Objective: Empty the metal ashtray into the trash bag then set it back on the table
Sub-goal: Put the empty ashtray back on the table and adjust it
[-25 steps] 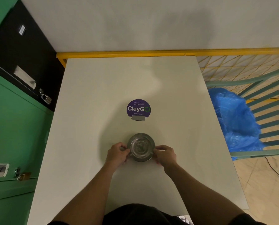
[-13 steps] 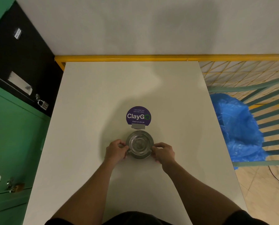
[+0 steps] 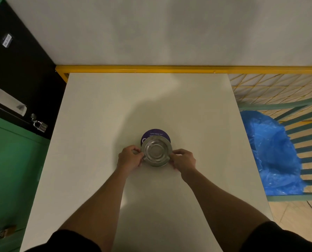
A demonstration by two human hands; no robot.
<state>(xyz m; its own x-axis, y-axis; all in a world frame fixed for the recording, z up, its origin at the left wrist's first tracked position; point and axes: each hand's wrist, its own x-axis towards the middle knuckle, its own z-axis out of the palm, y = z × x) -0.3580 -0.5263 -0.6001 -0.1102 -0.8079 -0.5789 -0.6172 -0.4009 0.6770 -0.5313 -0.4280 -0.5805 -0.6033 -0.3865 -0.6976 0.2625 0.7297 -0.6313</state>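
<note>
A round metal ashtray [image 3: 156, 152] sits upright at the middle of the white table [image 3: 97, 124], covering the near half of a purple round sticker [image 3: 156, 133]. My left hand [image 3: 129, 158] grips its left rim and my right hand [image 3: 183, 160] grips its right rim, fingers pinched on the edge. The inside of the ashtray looks shiny and bare. The blue trash bag [image 3: 271, 153] hangs off the table's right side, inside a teal slatted frame.
Green lockers with padlocks [image 3: 39, 125] stand along the left. A yellow rail [image 3: 169, 69] and a plain wall close the far side. The teal slats [image 3: 311, 142] and a yellow mesh fence are on the right, with a cable on the tiled floor.
Both hands have slid the ashtray away from me across the table until it overlaps the purple sticker. The grip on both rims is the same.
</note>
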